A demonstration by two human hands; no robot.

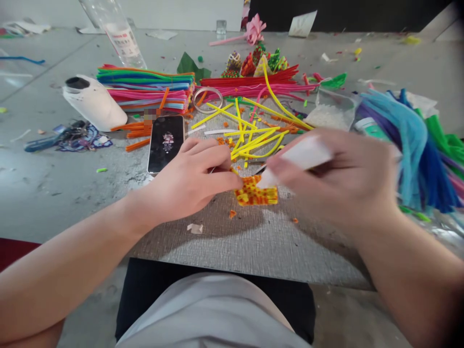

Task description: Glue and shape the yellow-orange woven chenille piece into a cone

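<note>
One table bears it all, its near edge close against you, so the work lies within short reach of both arms. Two big heaps flank the middle: the blue bundle to your right and the mixed bundle to the far left, laid side by side, perhaps so each colour is easy to pick out. The white bottle sits beside the mixed bundle, seemingly clear of your forearms. Yellow stems cross loosely just beyond your hands, probably left there to be handy.

Your right hand is closed round a tube. Your left hand is narrow, its fingers bent, one fingertip at the left edge of the patch, presumably to stop it sliding; you cannot tell whether the curled fingers hold anything.

The phone lies screen up just beside your left hand, likely for a glance at the time. The tube tilts nozzle down, a grip that seems suited to close aim; blur hides whether it touches. The orange and yellow patch lies on the table between your hands. Smallest, an orange crumb rests near it.
</note>
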